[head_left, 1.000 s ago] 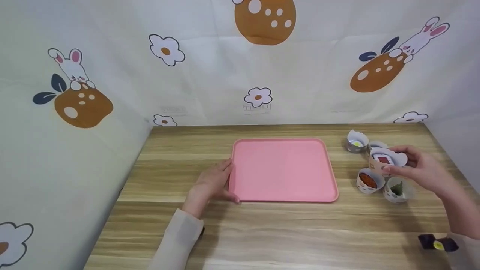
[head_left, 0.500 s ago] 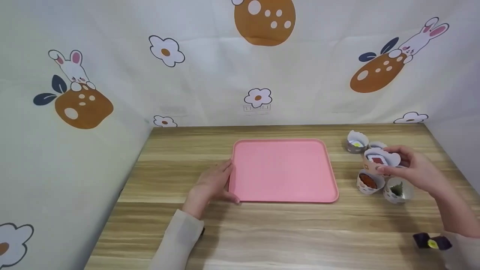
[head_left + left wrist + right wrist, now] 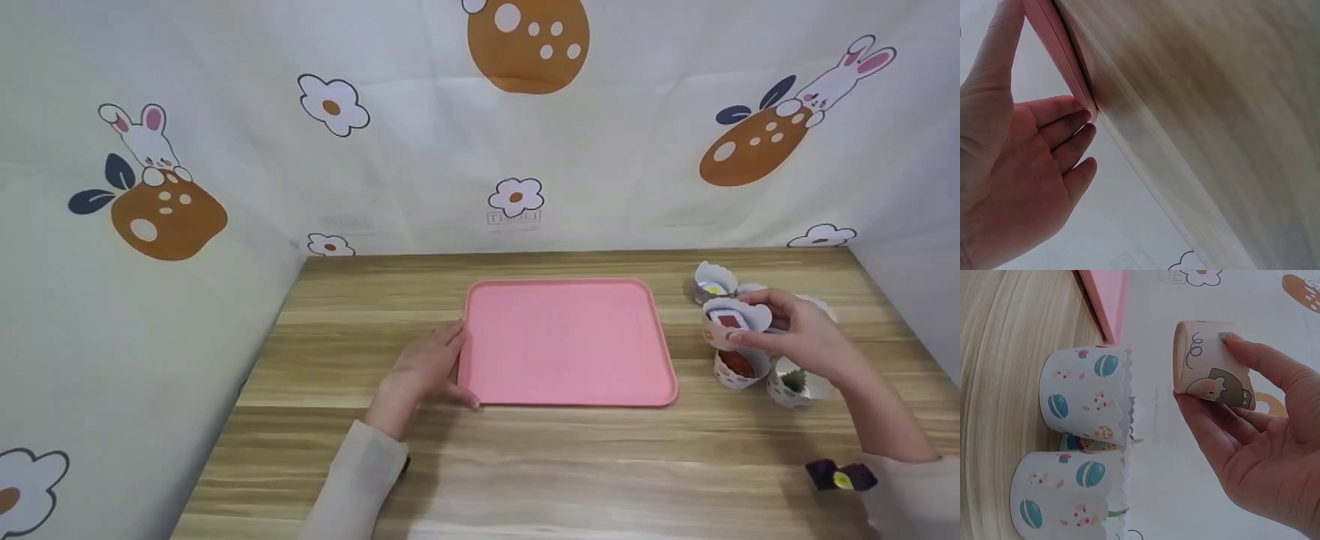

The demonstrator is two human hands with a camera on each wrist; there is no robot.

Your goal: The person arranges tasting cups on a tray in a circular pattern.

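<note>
At right, the right hand [image 3: 810, 339] pinches a paper baking cup [image 3: 715, 334], mouth up; the left hand [image 3: 429, 366] (thumb apart) touches the tray [image 3: 566, 341], long axis left-to-right.

Person is wearing pale sleeves, off-white leaning towards beige-grey. Left sleeve [image 3: 360, 480] is finishing in a plain cuff, the cloth looking matte and lightly creased. A small black bit [image 3: 406, 465] is peeking out beside that cuff, too little showing to identify. Right sleeve [image 3: 911, 499] is matching in tone, hanging loosely and leaving a stretch of forearm bare. By its cuff a dark purple, bow-shaped piece [image 3: 823, 475] is showing, a yellow spot marking its middle. Left hand [image 3: 427, 364] and right hand [image 3: 814, 341] are going bare.
</note>
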